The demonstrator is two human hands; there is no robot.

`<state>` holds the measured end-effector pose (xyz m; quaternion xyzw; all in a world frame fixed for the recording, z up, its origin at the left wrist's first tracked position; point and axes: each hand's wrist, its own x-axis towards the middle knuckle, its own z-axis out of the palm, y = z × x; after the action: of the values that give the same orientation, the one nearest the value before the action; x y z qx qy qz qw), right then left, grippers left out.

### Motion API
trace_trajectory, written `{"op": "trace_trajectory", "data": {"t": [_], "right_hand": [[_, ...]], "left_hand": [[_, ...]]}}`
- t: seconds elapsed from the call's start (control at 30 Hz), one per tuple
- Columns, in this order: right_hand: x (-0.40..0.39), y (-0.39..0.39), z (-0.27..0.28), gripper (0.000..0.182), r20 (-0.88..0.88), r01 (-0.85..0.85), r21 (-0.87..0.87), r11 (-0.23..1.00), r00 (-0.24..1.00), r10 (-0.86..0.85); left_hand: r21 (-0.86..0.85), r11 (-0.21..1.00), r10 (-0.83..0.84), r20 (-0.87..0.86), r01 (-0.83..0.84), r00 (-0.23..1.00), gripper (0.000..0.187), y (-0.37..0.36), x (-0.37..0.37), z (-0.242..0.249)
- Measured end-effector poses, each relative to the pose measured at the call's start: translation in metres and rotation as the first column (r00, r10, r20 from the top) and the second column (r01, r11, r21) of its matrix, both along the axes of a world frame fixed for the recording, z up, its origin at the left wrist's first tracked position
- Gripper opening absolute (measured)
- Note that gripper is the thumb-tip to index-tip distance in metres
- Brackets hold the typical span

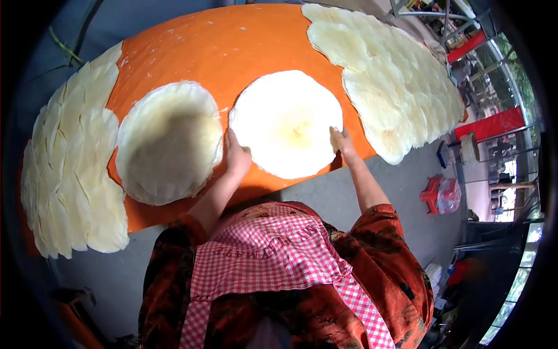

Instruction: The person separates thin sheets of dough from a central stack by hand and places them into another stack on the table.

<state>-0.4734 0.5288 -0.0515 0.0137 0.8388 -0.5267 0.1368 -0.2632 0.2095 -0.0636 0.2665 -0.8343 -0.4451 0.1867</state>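
A thick stack of thin round flatbreads [293, 110], pale with a yellowish middle, lies brightly lit on an orange tablecloth [221, 35]. My left hand [237, 156] is against its left edge, fingers along the rim. At the lower right edge, my right hand [343, 144] grips the rim, with some fingertips hidden by it. Both hands hold the stack from opposite sides. Just left of my left hand sits a second round stack [168, 142], partly in shadow.
Overlapping flatbreads cover the table's left end [75, 157] and its right end [389, 75]. A red plastic stool [430, 195] with a clear bag [449, 195] stands on the grey floor at the right. Metal frames and red bars rise behind it.
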Motion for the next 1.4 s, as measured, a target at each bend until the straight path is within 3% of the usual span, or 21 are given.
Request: {"op": "trace_trajectory", "data": {"t": [0.07,0.1,0.17,0.23,0.33,0.4,0.47,0.53,0.57,0.6,0.67,0.73,0.87,0.97,1.1,1.2,1.37,1.4], "right_hand": [[0.007,-0.001,0.004,0.062,-0.023,0.131,0.035,0.991,0.991,-0.130],[0.014,-0.007,0.009,0.064,-0.023,0.244,0.018,0.970,0.970,-0.244],[0.012,-0.010,0.017,0.070,0.127,-0.020,0.131,0.991,0.992,0.003],[0.023,-0.013,0.027,0.075,0.122,-0.049,0.135,0.990,0.992,0.033],[0.003,-0.009,-0.002,0.057,-0.086,0.240,0.101,0.966,0.969,-0.232],[0.015,-0.023,0.014,0.047,-0.336,0.285,0.374,0.883,0.928,-0.157],[0.062,-0.075,0.055,0.043,-0.544,0.255,0.473,0.843,0.837,0.052],[0.118,-0.141,0.077,0.038,-0.573,-0.006,0.291,0.957,0.800,0.179],[0.129,-0.162,0.063,0.037,-0.488,-0.180,0.266,0.947,0.822,0.293],[0.161,-0.194,0.079,0.048,-0.525,-0.174,0.442,0.880,0.746,0.410],[0.173,-0.226,0.060,0.064,-0.586,-0.113,0.670,0.733,0.525,0.617],[0.173,-0.249,0.042,0.078,-0.420,-0.121,0.765,0.633,0.651,0.632],[0.168,-0.272,0.049,0.078,-0.230,-0.169,0.841,0.514,0.748,0.622],[0.166,-0.267,0.060,0.071,-0.246,-0.244,0.768,0.593,0.742,0.624],[0.143,-0.256,0.052,0.065,-0.274,-0.309,0.673,0.672,0.740,0.614],[0.157,-0.269,0.072,0.064,-0.239,-0.249,0.719,0.649,0.787,0.568],[0.157,-0.299,0.052,0.081,-0.135,-0.091,0.919,0.384,0.842,0.522],[0.155,-0.299,0.056,0.082,-0.090,-0.149,0.908,0.391,0.843,0.531]], "left_hand": [[-0.063,0.994,-0.089,-0.050,0.086,0.995,0.067,0.005,0.035,0.033],[0.110,0.972,-0.204,-0.055,0.209,0.977,0.060,0.001,0.054,0.028],[0.384,0.844,-0.364,-0.103,0.375,0.926,0.049,-0.016,0.091,0.021],[0.573,0.675,-0.470,-0.151,0.465,0.869,0.040,-0.036,0.132,0.019],[0.609,0.647,-0.341,-0.307,0.458,0.889,0.033,-0.076,0.195,0.003],[0.657,0.667,-0.201,-0.296,0.352,0.934,0.029,-0.097,0.232,0.015],[0.781,0.586,-0.097,-0.197,0.216,0.976,0.028,-0.114,0.256,0.032],[0.795,0.577,-0.030,-0.207,0.187,0.978,0.027,-0.120,0.262,0.039],[0.788,0.587,-0.036,-0.203,0.185,0.979,0.025,-0.120,0.256,0.056],[0.789,0.576,-0.061,-0.218,0.213,0.974,0.025,-0.120,0.247,0.065],[0.787,0.554,-0.110,-0.253,0.270,0.961,0.024,-0.118,0.229,0.076],[0.773,0.541,-0.174,-0.282,0.330,0.944,0.024,-0.112,0.211,0.076],[0.719,0.545,-0.287,-0.323,0.431,0.902,0.025,-0.100,0.181,0.070],[0.686,0.567,-0.337,-0.312,0.457,0.888,0.027,-0.094,0.161,0.052],[0.792,0.441,-0.296,-0.316,0.423,0.901,0.032,-0.080,0.131,0.075],[0.792,0.446,-0.286,-0.315,0.417,0.905,0.036,-0.069,0.105,0.066],[0.808,0.472,-0.222,-0.277,0.352,0.935,0.040,-0.048,0.071,0.049],[0.779,0.523,-0.208,-0.277,0.346,0.938,0.041,-0.047,0.067,0.047]]}}
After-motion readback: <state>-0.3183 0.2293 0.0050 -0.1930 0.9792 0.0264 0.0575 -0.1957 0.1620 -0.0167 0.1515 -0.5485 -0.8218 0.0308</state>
